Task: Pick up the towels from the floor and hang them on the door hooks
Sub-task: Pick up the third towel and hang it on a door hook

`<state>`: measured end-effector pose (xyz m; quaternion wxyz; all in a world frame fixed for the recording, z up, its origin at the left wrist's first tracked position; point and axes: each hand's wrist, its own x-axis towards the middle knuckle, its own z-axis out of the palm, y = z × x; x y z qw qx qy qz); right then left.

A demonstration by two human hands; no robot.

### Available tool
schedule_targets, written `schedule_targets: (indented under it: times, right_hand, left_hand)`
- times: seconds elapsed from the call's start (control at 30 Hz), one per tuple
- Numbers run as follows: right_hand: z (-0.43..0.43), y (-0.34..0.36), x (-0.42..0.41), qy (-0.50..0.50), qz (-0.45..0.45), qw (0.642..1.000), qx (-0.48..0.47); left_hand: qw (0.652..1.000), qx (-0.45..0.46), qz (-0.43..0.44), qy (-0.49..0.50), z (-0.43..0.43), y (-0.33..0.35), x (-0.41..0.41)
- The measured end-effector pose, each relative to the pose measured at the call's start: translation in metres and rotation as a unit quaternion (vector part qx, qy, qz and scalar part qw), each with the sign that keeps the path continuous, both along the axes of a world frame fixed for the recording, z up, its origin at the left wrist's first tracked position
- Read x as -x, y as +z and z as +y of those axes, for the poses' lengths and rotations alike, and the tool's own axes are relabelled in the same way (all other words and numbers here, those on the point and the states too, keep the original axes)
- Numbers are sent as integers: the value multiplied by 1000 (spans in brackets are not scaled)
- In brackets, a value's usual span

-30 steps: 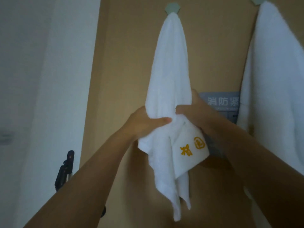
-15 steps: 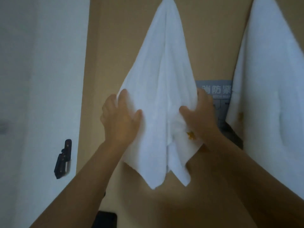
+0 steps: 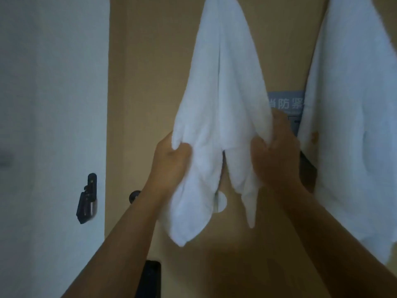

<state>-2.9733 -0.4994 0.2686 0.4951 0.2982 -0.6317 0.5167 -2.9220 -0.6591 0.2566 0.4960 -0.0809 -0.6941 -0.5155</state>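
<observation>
Two hands straighten a white towel (image 3: 221,93) hanging on the door (image 3: 150,82).

The left hand (image 3: 171,155) grips the towel's left edge and the right hand (image 3: 277,151) grips its right edge, fingers curled into the cloth. They are probably drawing the sides apart so it drapes evenly and stays put. Its top runs out of view, so the hook cannot be seen. A second towel (image 3: 354,125) hangs just beside it on the right, partly covering a blue sign (image 3: 285,104). The tan door meets a pale wall (image 3: 53,104) carrying a black latch (image 3: 87,198).
</observation>
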Motion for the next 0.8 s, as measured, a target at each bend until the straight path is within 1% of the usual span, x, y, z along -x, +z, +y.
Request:
schedule_targets:
  times: [0.03, 0.1, 0.13, 0.17, 0.2, 0.23, 0.27, 0.3, 0.33, 0.37, 0.4, 0.47, 0.53, 0.57, 0.6, 0.7, 0.73, 0.8]
  right_hand:
    - [3, -1, -1, -13, 22, 999, 23]
    - [1, -7, 5, -33, 21, 999, 19]
    - [-3, -12, 12, -48, 5, 999, -9]
    - [-8, -17, 21, -79, -3, 995, -53]
    - [-11, -24, 27, -122, -7, 987, -108]
    - [-14, -29, 33, -161, -13, 975, -152]
    - [-15, -34, 35, -206, -21, 961, -185]
    - [-15, -40, 37, -254, -7, 946, -203]
    - [-16, -48, 39, -297, 12, 932, -205]
    - [-17, -53, 39, -315, 38, 929, -189]
    - [-19, -58, 42, -309, 51, 935, -169]
    - [-25, -66, 49, -281, 57, 946, -155]
    - [-30, -75, 53, -291, 63, 940, -169]
    - [-31, -78, 54, -295, 61, 936, -180]
    - [-30, -83, 54, -297, 56, 934, -189]
    - [-23, -101, 60, -313, 84, 924, -202]
    - [-18, -107, 60, -313, 71, 920, -224]
    - [-12, -118, 54, -315, 10, 911, -265]
  left_hand:
    - [997, -45, 0, -59, 3, 1, -4]
    - [987, -109, -13, -119, 5, -4, -1]
    - [983, -132, -22, -127, 6, -7, 5]
    - [984, -139, -27, -112, 7, -12, 11]
    - [991, -120, -26, -56, 7, -18, 18]
    - [996, -72, -30, 32, 5, -25, 25]
    - [991, -18, -35, 131, 1, -32, 33]
    - [976, 22, -42, 215, -2, -40, 39]
    - [961, 41, -47, 270, -2, -45, 41]
    - [951, 50, -42, 303, -1, -49, 41]
    - [943, 69, -32, 325, 1, -52, 42]
    - [925, 148, -30, 348, 6, -59, 44]
    - [906, 225, -94, 346, 10, -68, 49]
    - [898, 247, -131, 341, 11, -72, 51]
    - [891, 256, -156, 340, 10, -76, 52]
    - [884, 257, -185, 343, 13, -82, 47]
    - [882, 259, -199, 340, 15, -84, 43]
    - [874, 266, -223, 339, 22, -87, 35]
